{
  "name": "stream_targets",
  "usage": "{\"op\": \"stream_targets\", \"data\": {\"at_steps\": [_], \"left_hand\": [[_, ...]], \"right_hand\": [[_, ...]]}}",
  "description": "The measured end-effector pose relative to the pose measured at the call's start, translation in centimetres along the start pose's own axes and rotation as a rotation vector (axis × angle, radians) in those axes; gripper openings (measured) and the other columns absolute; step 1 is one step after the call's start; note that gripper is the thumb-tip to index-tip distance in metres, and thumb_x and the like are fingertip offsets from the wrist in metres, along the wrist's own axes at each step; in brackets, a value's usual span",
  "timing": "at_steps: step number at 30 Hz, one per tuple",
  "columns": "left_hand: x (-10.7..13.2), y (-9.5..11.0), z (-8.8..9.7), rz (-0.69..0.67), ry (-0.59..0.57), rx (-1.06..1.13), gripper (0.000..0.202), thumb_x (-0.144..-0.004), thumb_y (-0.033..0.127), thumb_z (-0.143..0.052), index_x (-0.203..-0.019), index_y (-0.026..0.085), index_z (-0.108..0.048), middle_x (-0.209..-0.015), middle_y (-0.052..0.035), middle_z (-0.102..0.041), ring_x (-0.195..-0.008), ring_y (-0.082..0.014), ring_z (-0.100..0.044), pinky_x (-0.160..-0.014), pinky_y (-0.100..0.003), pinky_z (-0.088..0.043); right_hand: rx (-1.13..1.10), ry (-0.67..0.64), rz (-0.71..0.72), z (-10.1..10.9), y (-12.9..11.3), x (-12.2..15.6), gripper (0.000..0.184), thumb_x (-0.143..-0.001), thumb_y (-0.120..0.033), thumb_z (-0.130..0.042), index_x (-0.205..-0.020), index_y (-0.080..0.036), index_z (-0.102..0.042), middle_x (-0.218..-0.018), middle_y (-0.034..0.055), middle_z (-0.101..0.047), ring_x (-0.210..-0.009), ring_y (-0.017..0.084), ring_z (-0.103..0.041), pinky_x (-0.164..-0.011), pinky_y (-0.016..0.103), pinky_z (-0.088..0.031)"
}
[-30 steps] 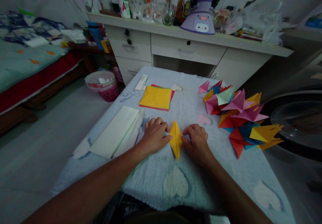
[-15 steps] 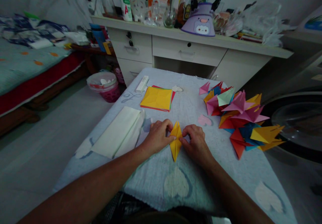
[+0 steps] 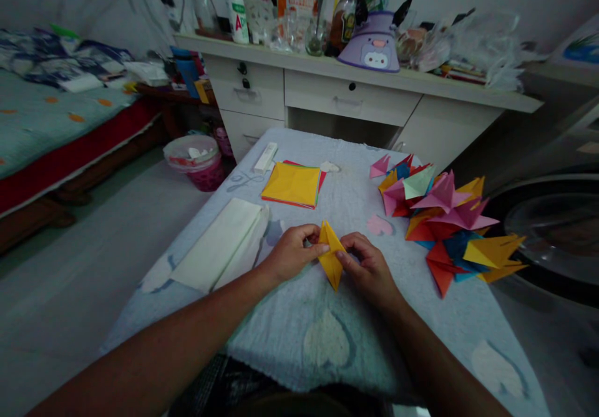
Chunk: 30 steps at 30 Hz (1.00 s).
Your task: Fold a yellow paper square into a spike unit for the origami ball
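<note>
A yellow piece of folded origami paper (image 3: 332, 266), long and diamond-shaped with a split upper tip, is held between my two hands over the cloth-covered table. My left hand (image 3: 299, 251) pinches its left edge, thumb on top and fingers behind. On the other edge my right hand (image 3: 367, 264) grips it, with the thumb lying on the front face. Beyond my hands is a stack of square origami paper (image 3: 292, 183), yellow on top. To the right lies a pile of folded paper cranes (image 3: 444, 208) in pink, red, blue, yellow and pale green.
A folded white cloth or paper (image 3: 218, 245) lies left of my hands, and a small white box (image 3: 266, 157) near the far left corner. A pink bin (image 3: 206, 170) stands on the floor. Behind the table is a white desk (image 3: 318, 89) with jars and a purple visor (image 3: 372, 42).
The yellow paper has tilted, its lower tip swinging right and its upper tip slightly left. My right thumb now lies further over its face. The view has shifted slightly.
</note>
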State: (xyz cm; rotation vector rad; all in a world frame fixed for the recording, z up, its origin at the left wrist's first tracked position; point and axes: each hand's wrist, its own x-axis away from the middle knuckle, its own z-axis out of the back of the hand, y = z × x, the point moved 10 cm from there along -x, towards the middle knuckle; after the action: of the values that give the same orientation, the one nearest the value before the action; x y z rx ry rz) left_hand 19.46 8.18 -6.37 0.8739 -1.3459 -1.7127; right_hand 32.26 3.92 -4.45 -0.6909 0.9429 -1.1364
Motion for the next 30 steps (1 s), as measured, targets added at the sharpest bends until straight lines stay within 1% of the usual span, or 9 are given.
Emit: {"op": "stream_targets", "data": {"at_steps": [3, 6, 8, 11, 13, 16, 21, 25, 30], "left_hand": [[0.4, 0.6, 1.2, -0.059, 0.137, -0.059, 0.014, -0.075, 0.024, -0.064, -0.083, 0.018, -0.054, -0.079, 0.0022, -0.055, -0.076, -0.0136, -0.052, -0.071, -0.025, -0.041], [1.3, 2.4, 2.4, -0.168, 0.283, -0.233, 0.011, -0.077, 0.019, -0.064, -0.080, 0.019, -0.053, -0.081, 0.0009, -0.057, -0.083, -0.0154, -0.053, -0.079, -0.029, -0.042], [1.8, 3.9, 1.9, -0.266, 0.252, -0.317, 0.008, -0.078, 0.017, -0.063, -0.076, 0.018, -0.055, -0.079, 0.0005, -0.059, -0.085, -0.0159, -0.053, -0.081, -0.030, -0.042], [2.2, 5.2, -0.2, -0.369, 0.077, -0.295, 0.007, -0.082, 0.013, -0.058, -0.083, 0.018, -0.064, -0.082, -0.0009, -0.064, -0.082, -0.0142, -0.057, -0.077, -0.028, -0.044], [2.1, 5.1, -1.0, -0.348, 0.019, -0.242, 0.015, -0.083, 0.012, -0.057, -0.092, 0.018, -0.067, -0.089, -0.0026, -0.067, -0.079, -0.0127, -0.059, -0.071, -0.026, -0.046], [1.7, 3.7, -0.9, -0.226, 0.051, -0.172, 0.021, -0.081, 0.015, -0.060, -0.100, 0.018, -0.068, -0.097, -0.0049, -0.068, -0.077, -0.0127, -0.062, -0.067, -0.025, -0.048], [1.1, 1.4, -1.3, -0.065, 0.012, 0.104, 0.032, -0.079, 0.023, -0.067, -0.111, 0.016, -0.063, -0.103, -0.0068, -0.071, -0.086, -0.0158, -0.067, -0.077, -0.028, -0.053], [0.8, 0.5, -1.8, -0.015, -0.041, 0.343, 0.035, -0.077, 0.028, -0.072, -0.108, 0.015, -0.063, -0.104, -0.0078, -0.071, -0.092, -0.0175, -0.067, -0.083, -0.030, -0.053], [0.3, -0.1, -1.2, 0.025, 0.003, 0.403, 0.027, -0.076, 0.027, -0.070, -0.099, 0.013, -0.066, -0.099, -0.0083, -0.072, -0.086, -0.0175, -0.068, -0.079, -0.028, -0.053]], "right_hand": [[-0.114, 0.040, -0.059, 0.2, 0.6, 0.1, 0.009, -0.085, -0.030, -0.059, -0.081, -0.022, -0.059, -0.081, 0.0016, -0.060, -0.078, 0.017, -0.056, -0.073, 0.029, -0.046], [-0.145, 0.128, -0.148, 1.0, 1.5, 0.4, 0.011, -0.083, -0.031, -0.059, -0.078, -0.021, -0.057, -0.075, -0.0002, -0.058, -0.069, 0.015, -0.053, -0.063, 0.026, -0.043], [-0.122, 0.180, -0.177, 1.5, 1.8, 0.7, 0.010, -0.082, -0.030, -0.058, -0.077, -0.021, -0.055, -0.071, -0.0011, -0.057, -0.066, 0.014, -0.052, -0.061, 0.025, -0.041], [-0.052, 0.228, -0.145, 2.0, 1.3, 0.8, 0.007, -0.080, -0.025, -0.058, -0.075, -0.021, -0.053, -0.071, -0.0014, -0.056, -0.066, 0.014, -0.052, -0.062, 0.026, -0.041], [-0.001, 0.229, -0.094, 2.0, 0.5, 0.7, 0.004, -0.079, -0.022, -0.056, -0.076, -0.021, -0.053, -0.072, -0.0010, -0.056, -0.067, 0.014, -0.052, -0.063, 0.026, -0.042], [0.065, 0.229, 0.025, 2.0, -1.2, 0.7, 0.005, -0.079, -0.018, -0.055, -0.077, -0.022, -0.052, -0.077, 0.0001, -0.056, -0.070, 0.015, -0.051, -0.065, 0.028, -0.042], [0.139, 0.156, 0.211, 1.0, -3.6, 0.9, 0.013, -0.079, -0.014, -0.057, -0.088, -0.022, -0.053, -0.096, 0.0049, -0.057, -0.093, 0.020, -0.055, -0.082, 0.035, -0.045], [0.230, 0.067, 0.265, 0.1, -4.4, 1.1, 0.020, -0.082, -0.018, -0.060, -0.101, -0.023, -0.057, -0.108, 0.0075, -0.057, -0.106, 0.024, -0.052, -0.092, 0.041, -0.043], [0.232, 0.054, 0.268, 0.2, -4.3, 1.2, 0.018, -0.084, -0.020, -0.059, -0.101, -0.023, -0.058, -0.112, 0.0074, -0.058, -0.109, 0.024, -0.052, -0.093, 0.042, -0.042]]}}
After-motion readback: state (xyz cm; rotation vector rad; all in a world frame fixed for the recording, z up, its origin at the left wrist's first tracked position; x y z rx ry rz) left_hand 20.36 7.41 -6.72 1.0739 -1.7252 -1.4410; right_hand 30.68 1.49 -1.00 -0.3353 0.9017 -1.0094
